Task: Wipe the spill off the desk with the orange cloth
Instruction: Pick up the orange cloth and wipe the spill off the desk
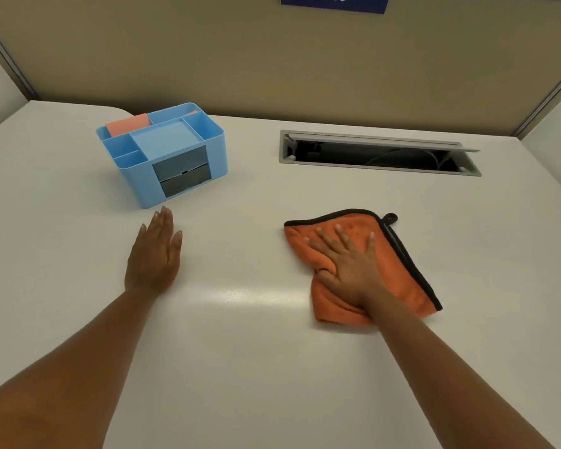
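An orange cloth with a black hem and a small hanging loop lies folded on the white desk, right of centre. My right hand lies flat on top of it, palm down, fingers spread, pressing the cloth to the desk. My left hand rests flat on the bare desk to the left, fingers together, holding nothing. No spill shows on the desk surface; a patch of light glare lies between the two hands.
A light blue desk organiser with grey drawers and an orange pad stands just beyond my left hand. An open cable hatch is sunk into the desk behind the cloth. Beige partition walls close off the back and sides.
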Tool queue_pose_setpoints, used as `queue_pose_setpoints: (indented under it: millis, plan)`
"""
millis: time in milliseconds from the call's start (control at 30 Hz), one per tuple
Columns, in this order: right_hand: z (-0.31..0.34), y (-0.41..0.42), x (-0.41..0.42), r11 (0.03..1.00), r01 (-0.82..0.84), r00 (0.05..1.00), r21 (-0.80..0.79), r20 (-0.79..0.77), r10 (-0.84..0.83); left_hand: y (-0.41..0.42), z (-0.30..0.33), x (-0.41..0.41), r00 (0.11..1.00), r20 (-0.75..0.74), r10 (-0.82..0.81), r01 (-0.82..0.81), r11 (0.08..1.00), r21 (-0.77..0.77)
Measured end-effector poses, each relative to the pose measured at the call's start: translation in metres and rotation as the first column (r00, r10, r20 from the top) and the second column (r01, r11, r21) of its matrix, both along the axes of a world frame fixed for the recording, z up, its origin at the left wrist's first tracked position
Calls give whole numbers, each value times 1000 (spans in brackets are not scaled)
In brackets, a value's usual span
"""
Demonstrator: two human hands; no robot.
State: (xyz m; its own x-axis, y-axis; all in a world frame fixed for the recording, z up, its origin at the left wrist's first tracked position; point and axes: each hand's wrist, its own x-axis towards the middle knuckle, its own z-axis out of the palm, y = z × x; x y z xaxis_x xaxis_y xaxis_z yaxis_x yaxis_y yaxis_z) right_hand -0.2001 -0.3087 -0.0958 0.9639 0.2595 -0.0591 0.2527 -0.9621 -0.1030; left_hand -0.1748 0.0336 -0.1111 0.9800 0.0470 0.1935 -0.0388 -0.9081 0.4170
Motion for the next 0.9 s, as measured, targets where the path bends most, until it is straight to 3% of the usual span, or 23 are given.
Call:
queue_pose_setpoints:
  millis: [100, 233, 300, 367, 533, 667, 767, 900]
  plan:
    - [-4, -33, -1, 964, 265, 964, 23, 9, -265, 2, 0, 2, 1000, -5, 11, -11, 1000, 14]
    - [-7, -22, -12, 798, 580, 806, 162, 30, -592, -2, 0, 3, 999, -36, 1, 1, 998, 56]
    - [-6, 1, -18, 723, 655, 738, 220, 17, -674, -3, -1, 2, 999, -41, -4, 7, 998, 70]
    - [-7, 31, -24, 717, 656, 733, 237, 29, -680, -3, -1, 2, 999, -31, -6, 8, 998, 70]
    - [-11, 116, -31, 844, 468, 872, 263, 16, -489, -4, 0, -1, 1000, -7, -13, 13, 999, 31]
    - [-5, 162, -32, 942, 219, 975, 254, -12, -223, -3, 4, -5, 999, 37, -7, 9, 998, -61]
    - [-3, 171, -41, 982, 2, 1000, 190, -5, -1, -2, 5, -6, 998, 63, 26, -19, 994, -106]
    - [-4, 160, -65, 953, -269, 963, 141, 17, 269, -1, 5, -7, 997, 70, 27, -19, 994, -110]
